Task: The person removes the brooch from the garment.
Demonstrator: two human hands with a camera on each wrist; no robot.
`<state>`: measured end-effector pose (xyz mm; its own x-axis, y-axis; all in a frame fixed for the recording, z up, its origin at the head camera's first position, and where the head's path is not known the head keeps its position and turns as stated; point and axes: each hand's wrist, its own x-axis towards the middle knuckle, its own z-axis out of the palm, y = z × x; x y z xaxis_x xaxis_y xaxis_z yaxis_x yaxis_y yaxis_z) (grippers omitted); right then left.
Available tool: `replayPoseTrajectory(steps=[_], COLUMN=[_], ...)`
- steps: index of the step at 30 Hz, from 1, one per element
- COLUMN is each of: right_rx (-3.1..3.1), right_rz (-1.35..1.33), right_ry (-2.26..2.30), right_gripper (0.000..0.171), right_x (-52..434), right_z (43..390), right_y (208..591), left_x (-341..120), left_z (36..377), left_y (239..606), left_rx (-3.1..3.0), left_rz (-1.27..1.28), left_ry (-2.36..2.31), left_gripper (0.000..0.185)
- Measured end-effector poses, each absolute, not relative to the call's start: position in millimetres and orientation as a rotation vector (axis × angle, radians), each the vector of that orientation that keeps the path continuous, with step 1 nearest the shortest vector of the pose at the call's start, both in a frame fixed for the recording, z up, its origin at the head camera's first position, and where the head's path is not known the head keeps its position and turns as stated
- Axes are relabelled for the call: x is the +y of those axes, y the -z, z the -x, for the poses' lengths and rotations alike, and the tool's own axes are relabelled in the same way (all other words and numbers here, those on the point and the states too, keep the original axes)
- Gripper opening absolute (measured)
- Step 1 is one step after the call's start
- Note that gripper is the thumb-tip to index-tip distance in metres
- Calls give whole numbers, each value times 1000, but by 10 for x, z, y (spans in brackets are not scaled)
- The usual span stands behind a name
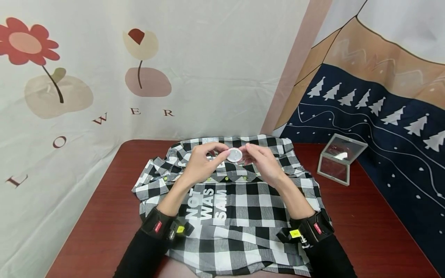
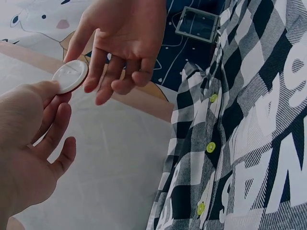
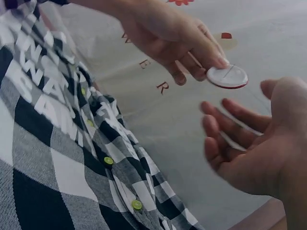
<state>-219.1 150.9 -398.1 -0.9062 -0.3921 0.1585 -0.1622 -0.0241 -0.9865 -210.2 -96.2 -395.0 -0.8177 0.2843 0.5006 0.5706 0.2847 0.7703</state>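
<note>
From the head view, your left hand (image 1: 203, 160) pinches a small white disc (image 1: 235, 155) at its edge, and it holds the disc in the air above the collar end of the checked shirt (image 1: 236, 208), not touching the cloth. Your right hand (image 1: 262, 160) comes close from the other side with relaxed fingers – it grips nothing. The shirt lies flat on the red table (image 1: 104, 216), and a mirror box (image 1: 340, 158) stands well apart on the right.

From the left wrist view, the disc (image 2: 70, 75) sits between your left thumb and the first fingers (image 2: 50, 103). The right hand (image 2: 120, 43) is open, palm down, with its fingertips just beside the rim of the disc; I cannot tell if they already touch. Green buttons (image 2: 210, 147) run down the placket below.

From the right wrist view, the disc (image 3: 227, 76) shows a red underside, and the left hand (image 3: 177, 36) holds it only at the near edge. Your right hand (image 3: 254, 148) waits under it, open and cupped.

To pass it well, I think you should keep the left pinch firm until the right fingers close on the free edge – a thin disc slips easily. Keep it level and over the shirt, so a drop lands softly.
</note>
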Motion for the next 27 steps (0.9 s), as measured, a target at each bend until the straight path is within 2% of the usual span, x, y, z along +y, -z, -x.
replayPoseTrajectory(steps=[7, 12, 27], right_rx=[2432, 2506, 2427], right_rz=[947, 1125, 1045], right_ry=[2055, 2026, 2109], right_gripper=[30, 39, 31], right_x=[1465, 1430, 1394], right_z=[2139, 2110, 2113], right_y=[4016, 4042, 4077], left_x=[-956, -940, -895], left_z=[2073, 2052, 2031], left_y=[3926, 3909, 3910], left_rx=[-2304, -2295, -2266], left_rz=[638, 595, 586], left_ry=[1630, 1661, 1678], left_gripper=[14, 15, 15])
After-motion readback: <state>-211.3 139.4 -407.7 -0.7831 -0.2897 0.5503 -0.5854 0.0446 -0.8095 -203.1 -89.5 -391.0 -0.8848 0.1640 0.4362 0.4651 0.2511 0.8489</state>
